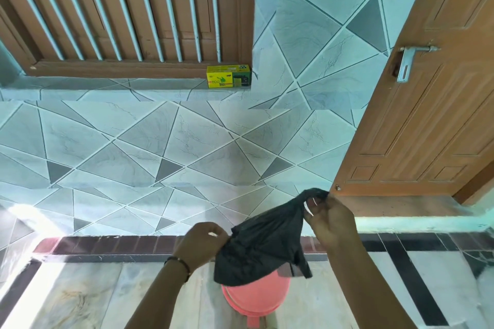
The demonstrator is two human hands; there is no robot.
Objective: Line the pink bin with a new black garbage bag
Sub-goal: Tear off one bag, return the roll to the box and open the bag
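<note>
The step in hand is opening the bag. The left hand [202, 244] and right hand [330, 218] are each pinching the black garbage bag [263, 248] in curled fingers, holding it above the pink bin [254, 299] on the floor. The mouth appears unopened, though folds are hiding it. The next move calls for separating the layers, then lowering the bag into the bin.

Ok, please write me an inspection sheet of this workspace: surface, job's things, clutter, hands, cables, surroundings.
Surface: marble floor with dark border strips.
Job's things: black garbage bag held above the pink bin, not yet inside.
Clutter: yellow bin-bag box on the window ledge.
Hands: left hand and right hand each pinch the bag.
Cables: nothing seen.
Surroundings: tiled wall, barred window, open wooden door.
</note>
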